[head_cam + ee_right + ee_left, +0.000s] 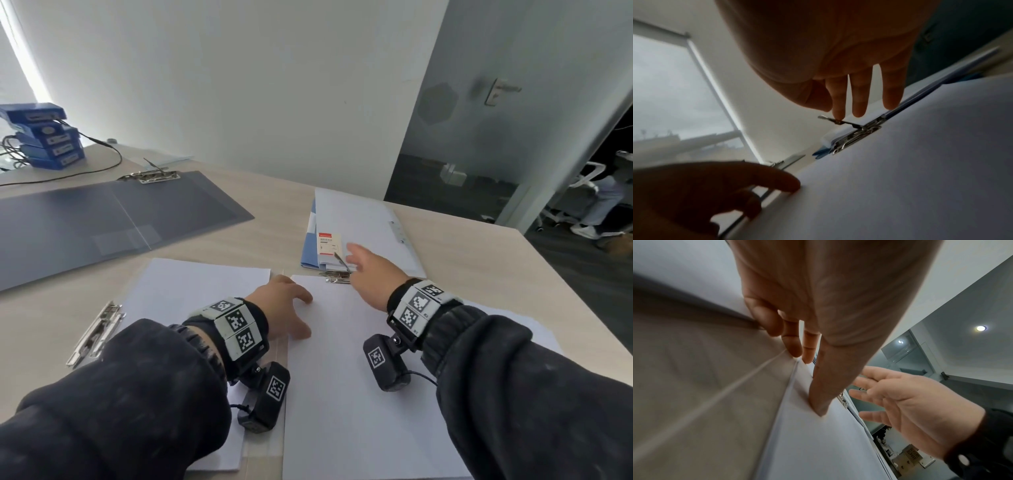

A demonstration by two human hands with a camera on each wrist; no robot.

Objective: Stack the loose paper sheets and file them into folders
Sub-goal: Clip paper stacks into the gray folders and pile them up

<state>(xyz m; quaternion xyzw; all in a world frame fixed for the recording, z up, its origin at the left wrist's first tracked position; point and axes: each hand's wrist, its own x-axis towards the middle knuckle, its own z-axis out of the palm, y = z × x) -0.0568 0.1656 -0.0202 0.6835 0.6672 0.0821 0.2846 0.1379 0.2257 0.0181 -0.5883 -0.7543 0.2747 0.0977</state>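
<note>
A stack of white sheets (pixel 356 377) lies in front of me, with a metal clip (pixel 337 277) at its far edge. The clip's lever (pixel 838 121) stands raised. My right hand (pixel 356 257) reaches over it with straight fingers, and the index fingertip (pixel 838 113) touches the lever. My left hand (pixel 301 315) rests on the stack's left edge, the thumb (pixel 819 408) pressing the paper flat. More white sheets (pixel 191 291) lie to the left, with another metal clip (pixel 96 334) at their left side. A blue folder (pixel 310 253) holding paper lies just beyond the right hand.
An open dark grey folder (pixel 102 222) with a clip (pixel 150 177) lies at the far left. Behind it stand stacked blue boxes (pixel 44 137) with a black cable (pixel 102 164). The table's right edge (pixel 565 291) drops to a dark floor beside a glass door.
</note>
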